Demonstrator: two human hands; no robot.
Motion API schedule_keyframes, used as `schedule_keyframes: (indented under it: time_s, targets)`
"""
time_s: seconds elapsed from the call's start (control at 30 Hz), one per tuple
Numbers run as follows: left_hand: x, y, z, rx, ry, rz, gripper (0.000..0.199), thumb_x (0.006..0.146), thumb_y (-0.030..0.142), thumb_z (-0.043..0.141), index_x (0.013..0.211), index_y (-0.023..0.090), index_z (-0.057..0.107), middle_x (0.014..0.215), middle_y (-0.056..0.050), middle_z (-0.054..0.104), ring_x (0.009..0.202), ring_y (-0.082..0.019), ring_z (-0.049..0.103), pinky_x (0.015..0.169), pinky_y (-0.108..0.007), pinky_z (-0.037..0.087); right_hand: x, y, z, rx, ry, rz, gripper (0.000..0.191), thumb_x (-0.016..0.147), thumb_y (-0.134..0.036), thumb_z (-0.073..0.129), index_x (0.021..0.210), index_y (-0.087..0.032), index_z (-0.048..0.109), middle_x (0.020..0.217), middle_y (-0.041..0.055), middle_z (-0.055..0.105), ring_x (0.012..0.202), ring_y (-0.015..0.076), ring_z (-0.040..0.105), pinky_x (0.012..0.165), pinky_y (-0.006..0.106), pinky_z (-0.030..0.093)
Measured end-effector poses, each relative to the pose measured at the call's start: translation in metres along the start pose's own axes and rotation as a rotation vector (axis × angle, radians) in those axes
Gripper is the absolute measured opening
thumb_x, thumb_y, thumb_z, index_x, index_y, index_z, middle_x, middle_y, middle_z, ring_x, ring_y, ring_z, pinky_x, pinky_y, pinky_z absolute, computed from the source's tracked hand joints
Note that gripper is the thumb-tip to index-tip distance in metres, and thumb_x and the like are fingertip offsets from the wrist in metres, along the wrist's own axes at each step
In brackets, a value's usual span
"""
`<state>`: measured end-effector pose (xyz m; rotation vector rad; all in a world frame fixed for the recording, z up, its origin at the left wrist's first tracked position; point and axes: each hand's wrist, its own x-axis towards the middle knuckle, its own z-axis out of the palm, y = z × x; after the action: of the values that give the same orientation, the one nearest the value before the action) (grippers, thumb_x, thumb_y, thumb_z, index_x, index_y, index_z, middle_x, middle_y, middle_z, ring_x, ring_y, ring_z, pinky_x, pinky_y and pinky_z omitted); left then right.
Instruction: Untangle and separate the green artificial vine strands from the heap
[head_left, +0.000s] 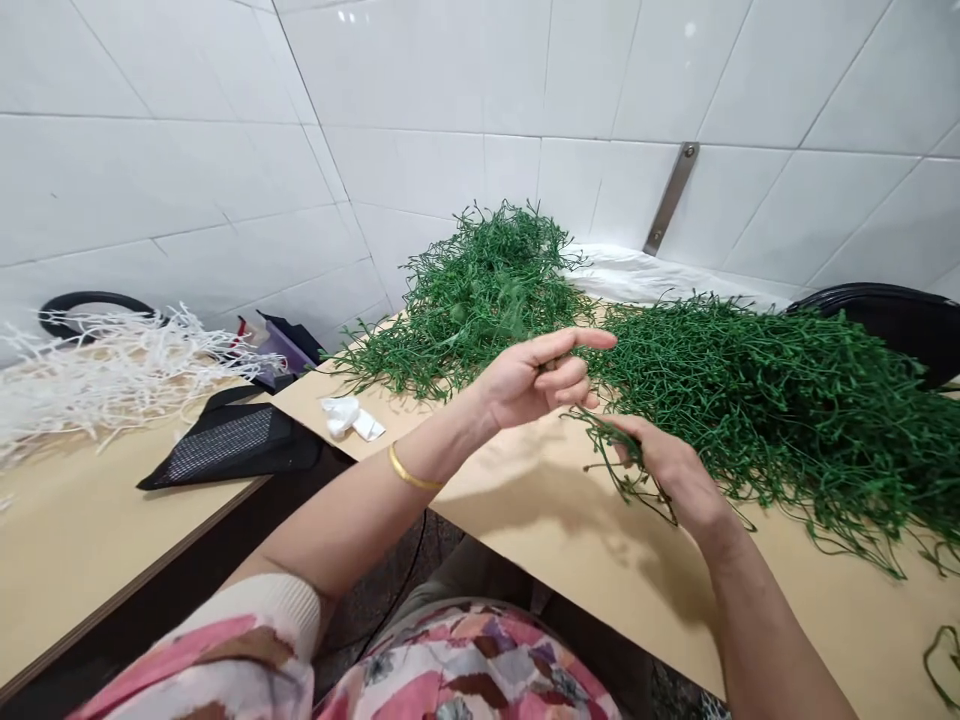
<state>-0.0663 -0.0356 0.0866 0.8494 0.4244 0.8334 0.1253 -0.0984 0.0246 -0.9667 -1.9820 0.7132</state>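
Two heaps of thin green artificial sprigs lie on the pale wooden tabletop (570,520), one at the back (480,300) and a larger one to the right (780,410). My left hand (525,385), wearing a gold bangle (411,470), is curled in front of the heaps, with a thin green stem pinched between its fingers. My right hand (667,470) grips a small green sprig (619,455) just below and to the right of my left hand. Its fingers partly hide the sprig.
A white tissue (346,416) lies near the back heap. On a second table to the left are white shredded strands (112,380) and a black mesh pouch (232,445). A black curved object (892,325) stands at the right, and white tiled walls rise behind.
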Motion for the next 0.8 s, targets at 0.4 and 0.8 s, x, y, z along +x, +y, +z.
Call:
schedule_keyframes:
  time_s: [0.4, 0.8]
  targets:
    - [0.089, 0.012, -0.057, 0.142, 0.219, -0.144, 0.035, 0.075, 0.044, 0.058, 0.088, 0.011, 0.062, 0.047, 0.004, 0.043, 0.050, -0.010, 0.049, 0.068, -0.032, 0.047, 0.007, 0.023, 0.015, -0.525, 0.211, 0.156, 0.026, 0.083, -0.028, 0.045, 0.102, -0.017, 0.060, 0.096, 0.0083, 0.066, 0.082, 0.0194, 0.060, 0.074, 0.032, 0.046]
    - [-0.013, -0.025, -0.046, 0.635, 0.435, 0.199, 0.024, 0.072, 0.035, 0.063, 0.062, 0.015, 0.054, 0.056, -0.001, 0.053, 0.052, -0.008, 0.048, 0.051, -0.022, 0.036, 0.009, 0.009, 0.018, -0.484, 0.403, 0.197, 0.020, 0.083, -0.028, 0.047, 0.075, -0.018, 0.062, 0.054, -0.0020, 0.053, 0.045, 0.0081, 0.041, 0.047, 0.021, 0.032]
